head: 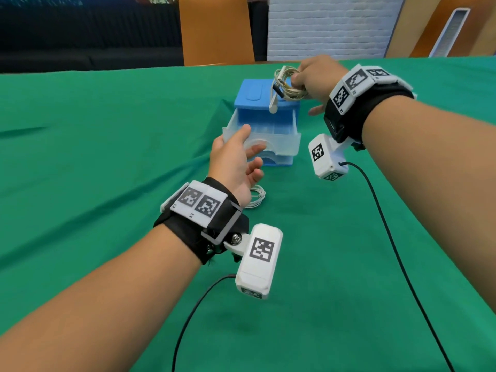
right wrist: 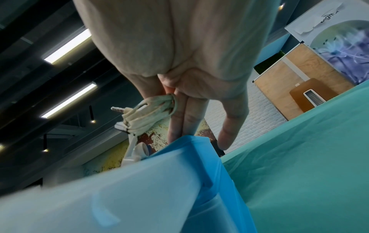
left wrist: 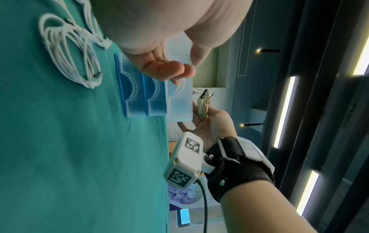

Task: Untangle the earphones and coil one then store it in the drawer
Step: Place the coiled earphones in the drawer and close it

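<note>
A small blue drawer unit (head: 252, 99) stands on the green cloth, and its translucent top drawer (head: 281, 140) is pulled out toward me. My left hand (head: 252, 139) holds that drawer's front wall (left wrist: 179, 107), thumb on the rim and fingers on the front face. Above the unit's right side, my right hand (head: 295, 79) pinches a coiled cream earphone bundle (head: 287, 87) between thumb and forefinger, the other fingers hanging straight (right wrist: 229, 126). One earbud (head: 273, 107) dangles from the bundle over the open drawer. A second white earphone coil (head: 256, 196) lies on the cloth under my left wrist.
Two lower drawers (left wrist: 139, 100) of the unit are pushed in. Black camera cables (head: 389, 237) trail across the green tablecloth (head: 107, 157) toward me. An orange chair back (head: 214, 30) stands beyond the table's far edge.
</note>
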Demonstrator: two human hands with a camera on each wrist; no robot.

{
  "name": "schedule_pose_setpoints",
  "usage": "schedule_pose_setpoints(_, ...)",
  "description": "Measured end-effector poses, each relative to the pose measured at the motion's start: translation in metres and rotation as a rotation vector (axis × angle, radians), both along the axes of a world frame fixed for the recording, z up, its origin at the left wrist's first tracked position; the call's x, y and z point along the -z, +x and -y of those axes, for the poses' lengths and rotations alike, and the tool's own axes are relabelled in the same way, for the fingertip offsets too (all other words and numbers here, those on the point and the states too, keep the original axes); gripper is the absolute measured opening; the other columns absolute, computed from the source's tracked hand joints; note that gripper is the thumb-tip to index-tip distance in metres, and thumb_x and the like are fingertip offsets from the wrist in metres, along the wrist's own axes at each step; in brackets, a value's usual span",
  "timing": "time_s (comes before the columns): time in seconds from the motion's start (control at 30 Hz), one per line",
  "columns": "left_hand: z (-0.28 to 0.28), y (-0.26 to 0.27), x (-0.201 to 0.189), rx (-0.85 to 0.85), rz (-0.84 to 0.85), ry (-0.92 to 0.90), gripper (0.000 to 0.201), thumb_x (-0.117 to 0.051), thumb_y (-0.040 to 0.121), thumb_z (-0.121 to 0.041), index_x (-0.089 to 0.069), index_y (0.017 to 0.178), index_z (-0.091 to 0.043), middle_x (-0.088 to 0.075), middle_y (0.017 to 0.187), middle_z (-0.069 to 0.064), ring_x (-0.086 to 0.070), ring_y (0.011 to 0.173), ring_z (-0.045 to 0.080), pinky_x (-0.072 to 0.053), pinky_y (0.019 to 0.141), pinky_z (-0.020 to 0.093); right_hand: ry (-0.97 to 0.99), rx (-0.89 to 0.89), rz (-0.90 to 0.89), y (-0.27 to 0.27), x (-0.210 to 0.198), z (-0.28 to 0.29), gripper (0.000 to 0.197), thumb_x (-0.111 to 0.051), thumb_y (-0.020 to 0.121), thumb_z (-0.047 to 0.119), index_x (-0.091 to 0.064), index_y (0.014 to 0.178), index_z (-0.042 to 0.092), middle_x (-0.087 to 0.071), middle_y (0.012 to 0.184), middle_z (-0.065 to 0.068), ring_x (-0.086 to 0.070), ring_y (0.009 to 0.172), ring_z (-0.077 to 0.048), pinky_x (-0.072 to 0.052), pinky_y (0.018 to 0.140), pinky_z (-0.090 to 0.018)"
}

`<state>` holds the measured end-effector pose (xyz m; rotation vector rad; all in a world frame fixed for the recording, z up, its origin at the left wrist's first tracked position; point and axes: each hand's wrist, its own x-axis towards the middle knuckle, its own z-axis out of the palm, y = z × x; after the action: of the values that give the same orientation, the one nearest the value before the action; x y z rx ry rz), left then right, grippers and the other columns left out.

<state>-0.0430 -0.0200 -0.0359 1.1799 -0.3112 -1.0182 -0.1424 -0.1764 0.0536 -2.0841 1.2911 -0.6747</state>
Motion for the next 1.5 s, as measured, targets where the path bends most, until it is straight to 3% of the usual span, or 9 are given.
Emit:
schedule_pose_setpoints(0.37, -0.023, 0.004, 0.007, 0.096, 0.088, 0.104, 0.053, -0.062, 0.093, -0.05, -0.043, 0.137, -0.027, -0.059, 0.098, 0.004, -0.051, 0.054, 0.014, -0.041, 0.045, 0.022, -0.012, -0.001, -0.014, -0.001, 0.0, -0.009, 0.017, -0.06, 0.087, 0.032, -0.054, 0.103, 0.027, -0.055, 0.108, 0.0, -0.058, 0.098, -0.022, -0.055, 0.095, -0.051)
schedule_pose_setpoints(0.5, -0.02, 0.019, -0.005, -0.014, 0.377, 0.091, 0.064, -0.056, 0.095, -0.052, -0.026, 0.148, -0.034, -0.046, 0.134, 0.005, -0.053, 0.102, 0.023, -0.047, 0.077, 0.034, -0.031, -0.003, -0.012, -0.002, 0.0, -0.008, 0.012, -0.058, 0.09, 0.031, -0.055, 0.1, 0.026, -0.057, 0.106, -0.001, -0.058, 0.096, -0.021, -0.055, 0.095, -0.049)
schedule_pose_setpoints(0.57, -0.014, 0.03, -0.017, -0.075, 0.527, 0.021, 0.053, -0.053, 0.097, -0.046, -0.036, 0.145, -0.03, -0.043, 0.143, 0.002, -0.048, 0.123, 0.023, -0.042, 0.1, 0.042, -0.02, -0.014, -0.004, -0.002, 0.0, -0.008, 0.005, -0.058, 0.093, 0.028, -0.055, 0.096, 0.025, -0.056, 0.106, -0.002, -0.058, 0.093, -0.021, -0.056, 0.094, -0.048)
schedule_pose_setpoints(0.77, 0.023, 0.053, -0.039, 0.163, 1.034, -0.111, 0.036, -0.042, 0.106, -0.026, -0.058, 0.137, -0.019, -0.052, 0.142, -0.003, -0.046, 0.129, 0.009, -0.033, 0.11, 0.028, 0.054, -0.001, 0.04, 0.001, -0.001, -0.013, 0.004, -0.058, 0.094, 0.016, -0.059, 0.096, 0.013, -0.057, 0.102, -0.013, -0.061, 0.11, -0.039, -0.057, 0.087, -0.059)
schedule_pose_setpoints(0.9, 0.042, 0.064, -0.019, 0.334, 1.19, -0.026, 0.041, -0.035, 0.109, -0.021, -0.049, 0.146, -0.014, -0.034, 0.16, 0.001, -0.024, 0.149, 0.009, -0.013, 0.111, 0.014, -0.059, -0.024, 0.018, 0.003, 0.0, -0.014, 0.006, -0.054, 0.096, 0.011, -0.06, 0.093, 0.01, -0.055, 0.073, 0.0, -0.055, 0.069, -0.012, -0.053, 0.063, -0.018)
schedule_pose_setpoints(0.97, 0.045, 0.065, -0.017, 0.287, 1.166, -0.041, 0.041, -0.034, 0.109, -0.022, -0.051, 0.145, -0.014, -0.035, 0.16, -0.001, -0.025, 0.149, 0.008, -0.013, 0.114, 0.015, -0.123, -0.039, -0.017, 0.005, -0.002, -0.016, 0.007, -0.056, 0.094, 0.011, -0.062, 0.091, 0.009, -0.056, 0.073, -0.001, -0.05, 0.065, -0.012, -0.042, 0.053, -0.016)
schedule_pose_setpoints(1.13, 0.049, 0.069, -0.016, 0.274, 1.118, -0.057, 0.044, -0.03, 0.107, -0.034, -0.06, 0.137, -0.022, -0.043, 0.155, -0.008, -0.033, 0.143, 0.005, -0.023, 0.109, 0.021, -0.14, -0.131, 0.007, 0.01, -0.006, -0.027, 0.011, -0.063, 0.092, 0.015, -0.063, 0.081, 0.011, -0.052, 0.07, -0.002, -0.045, 0.07, -0.016, -0.037, 0.067, -0.028)
schedule_pose_setpoints(1.27, 0.047, 0.066, -0.016, 0.262, 1.092, -0.079, 0.044, -0.026, 0.107, -0.035, -0.064, 0.121, -0.017, -0.063, 0.127, -0.007, -0.049, 0.124, 0.012, -0.032, 0.096, 0.025, -0.119, -0.219, -0.094, 0.014, -0.004, -0.038, 0.008, -0.063, 0.091, 0.013, -0.063, 0.083, 0.014, -0.053, 0.073, 0.0, -0.046, 0.07, -0.012, -0.037, 0.062, -0.021)
schedule_pose_setpoints(1.5, 0.049, 0.069, -0.015, 0.274, 1.157, -0.059, 0.043, -0.028, 0.108, -0.023, -0.054, 0.143, -0.018, -0.038, 0.158, -0.003, -0.028, 0.147, 0.007, -0.02, 0.107, 0.017, -0.342, -0.067, -0.502, 0.028, 0.033, -0.049, 0.016, -0.058, 0.095, 0.03, -0.069, 0.104, 0.025, -0.049, 0.12, -0.002, -0.039, 0.123, -0.031, -0.032, 0.101, -0.048)
